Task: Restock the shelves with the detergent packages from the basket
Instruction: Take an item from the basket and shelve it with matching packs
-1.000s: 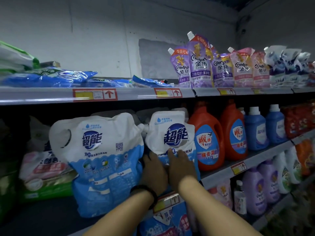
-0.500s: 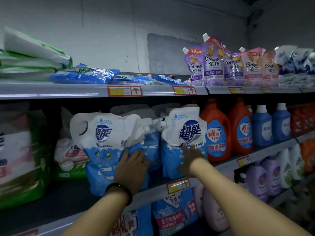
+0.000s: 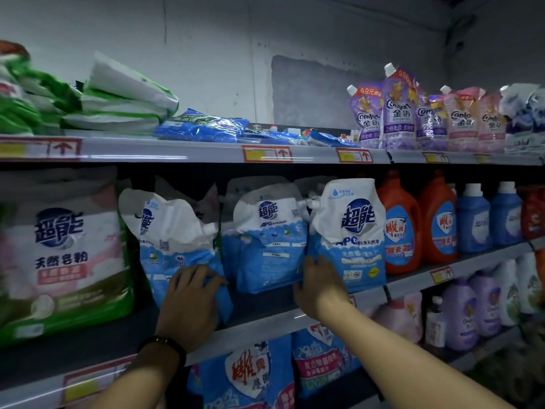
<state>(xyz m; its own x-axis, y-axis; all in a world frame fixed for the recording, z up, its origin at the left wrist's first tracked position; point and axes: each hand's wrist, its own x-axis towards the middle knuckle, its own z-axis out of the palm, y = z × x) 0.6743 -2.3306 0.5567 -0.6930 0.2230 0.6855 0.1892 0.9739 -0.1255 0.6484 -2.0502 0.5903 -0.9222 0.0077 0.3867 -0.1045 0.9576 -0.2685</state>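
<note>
You are on the placing step: facing up the soft blue-and-white spouted detergent pouches on the grey metal middle shelf (image 3: 259,324). The basket is out of view.

Your left hand (image 3: 190,299) grips the left pouch (image 3: 165,231) low down, fingers curled over its lower right edge. That pouch leans and its top is crumpled. Your right hand (image 3: 320,283) lies against the lower left corner of the right pouch (image 3: 354,231). Whether the thumb pinches it or only presses, I cannot tell. The middle pouch (image 3: 268,240) stands between your hands, set further back.

Next, I judge, push the left pouch back and stand it upright, in line with the others.

The shelf lip runs just under both wrists, so keep the pouch bases behind it. Just outside your right hand, the right pouch touches an orange plastic jug (image 3: 398,228), so there is no slack there. Outside your left hand, bare shelf shows before the big green-and-pink bag (image 3: 59,261). The upper shelf (image 3: 177,152) hangs close over the pouch tops.
</note>
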